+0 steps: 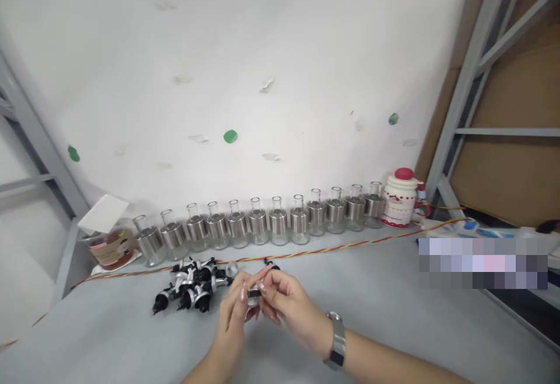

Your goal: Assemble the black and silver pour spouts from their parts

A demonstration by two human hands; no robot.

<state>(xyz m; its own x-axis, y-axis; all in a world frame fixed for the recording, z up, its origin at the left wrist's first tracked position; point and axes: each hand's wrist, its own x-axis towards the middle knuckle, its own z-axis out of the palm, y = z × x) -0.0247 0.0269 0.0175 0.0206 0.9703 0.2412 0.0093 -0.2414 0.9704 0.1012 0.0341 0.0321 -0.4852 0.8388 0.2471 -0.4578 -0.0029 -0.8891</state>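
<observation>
My left hand (234,305) and my right hand (286,299) meet low in the middle of the view. Their fingertips pinch a small black-and-silver pourer top (254,293) from both sides, and the fingers cover most of it. Left of my hands lies a loose pile of similar black-and-silver pourer tops (195,285) on the grey tabletop (394,302). Another black piece (273,265) shows just behind my fingers, partly hidden. Along the wall stands a row of glass bottles (258,223) with metal sleeves and bare necks.
A twisted red-and-yellow cord (332,248) runs across the table before the bottles. A white jar with a red lid (400,197) ends the row at right. A labelled tub (111,248) stands at left. Grey metal frames (464,80) flank the white wall.
</observation>
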